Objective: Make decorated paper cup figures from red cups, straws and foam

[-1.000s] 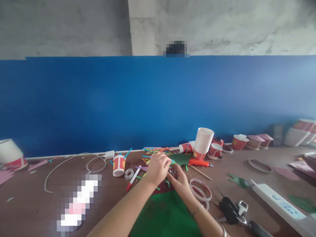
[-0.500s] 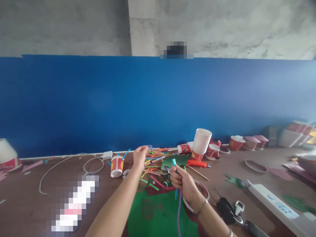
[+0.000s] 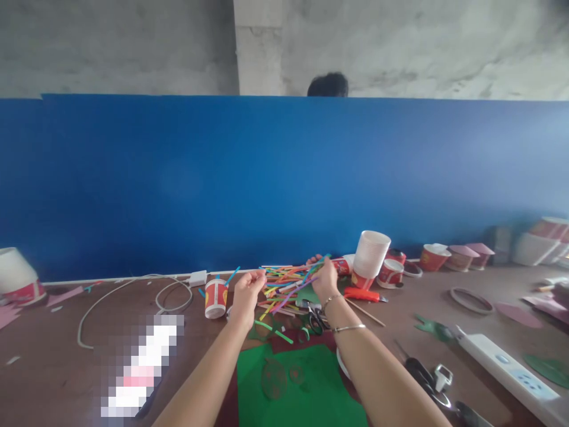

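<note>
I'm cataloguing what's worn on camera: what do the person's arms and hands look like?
The left hand wears no glove, and no jewellery shows on its wrist. The right hand is ungloved too, with a thin bracelet at the wrist and a silver-coloured bangle farther up. No sleeve shows on either arm.

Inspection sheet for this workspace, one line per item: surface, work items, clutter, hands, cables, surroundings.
Surface: brown table; green sheet between the forearms, darker patches on it.
Work items: loose pile of coloured straws, a purple straw on top.
Clutter: scissors, cup stack, power strip.
Hands: left hand beside the pile, fingertips together, contents unclear; right hand at the purple straw's far end, grip unclear.
Cables: white cable looped at left, by a white adapter.
Surroundings: blue partition; top of a person's head above it.
</note>
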The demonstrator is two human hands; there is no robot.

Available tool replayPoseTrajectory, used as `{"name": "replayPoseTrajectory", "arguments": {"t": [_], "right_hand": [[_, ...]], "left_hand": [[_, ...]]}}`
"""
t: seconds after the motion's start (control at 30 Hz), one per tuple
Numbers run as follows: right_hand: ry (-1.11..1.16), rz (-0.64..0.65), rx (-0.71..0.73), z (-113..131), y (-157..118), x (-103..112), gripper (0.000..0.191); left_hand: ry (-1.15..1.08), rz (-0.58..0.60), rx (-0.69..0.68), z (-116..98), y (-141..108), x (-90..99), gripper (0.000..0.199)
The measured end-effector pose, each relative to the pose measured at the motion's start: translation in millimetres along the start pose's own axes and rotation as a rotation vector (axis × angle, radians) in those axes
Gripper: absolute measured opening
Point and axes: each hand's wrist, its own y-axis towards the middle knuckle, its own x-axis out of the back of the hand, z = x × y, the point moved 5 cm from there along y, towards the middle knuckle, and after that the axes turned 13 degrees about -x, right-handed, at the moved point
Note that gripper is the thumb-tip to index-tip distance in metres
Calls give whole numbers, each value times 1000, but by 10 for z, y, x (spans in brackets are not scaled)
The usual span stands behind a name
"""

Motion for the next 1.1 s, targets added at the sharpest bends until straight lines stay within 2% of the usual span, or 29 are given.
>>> {"name": "replayPoseTrajectory", "arguments": {"t": [0.13,0.23,0.3,0.37,0.43,0.5,0.57,0.67,0.73,0.83,0.93,1.0,1.1], "right_hand": [[-408,-145,20,-176,-51,44,19],[-622,-203,64,-137,-214,141,38],[-752,-188,132,-76,-370,146,46],[-976,-88,256,-39,-573,55,43],[-1227,130,353,-92,-816,-92,31],[-1277,269,317,-162,-1047,-160,22],[-1349,478,228,-285,-1281,-222,25],[-1467,631,107,-446,-1572,-229,23],[-1604,661,75,-548,-1720,-205,25],[-1726,685,74,-673,-1874,-185,50],[-1768,670,22,-749,-1910,-167,56],[-1755,649,3,-760,-1876,-159,49],[-1632,627,-44,-751,-1762,-137,18]], "left_hand": [[92,46,39,89,-68,70,32],[133,122,125,169,-118,98,31],[158,155,146,207,-135,114,29],[180,183,145,242,-147,132,27],[208,213,132,275,-162,154,26],[240,235,107,299,-183,185,24],[275,250,76,312,-207,221,21],[320,267,43,325,-243,269,21],[344,266,29,334,-266,296,20],[381,234,-2,344,-299,330,14],[405,220,-40,349,-351,343,13],[403,237,-46,359,-399,347,20],[482,235,-120,338,-454,394,31]]}}
